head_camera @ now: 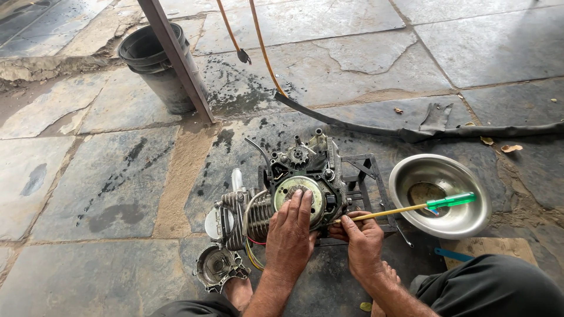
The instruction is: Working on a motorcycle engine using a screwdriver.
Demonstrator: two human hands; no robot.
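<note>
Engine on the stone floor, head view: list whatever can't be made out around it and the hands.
- Round flywheel: the left hand covers its lower part.
- Screwdriver tip: hidden behind the right hand against the engine.
- Steel bowl contents: too small to identify.
- Black bucket: partly behind a slanted metal bar.

— What's under the hands?
— A small engine [288,194] on a black stand [364,176] on the stone floor [117,176]. The left hand [291,226] lies flat on its round flywheel [285,189].
— And the right hand [361,238]?
— It grips a screwdriver [411,208], green handle over a steel bowl [464,220].
</note>
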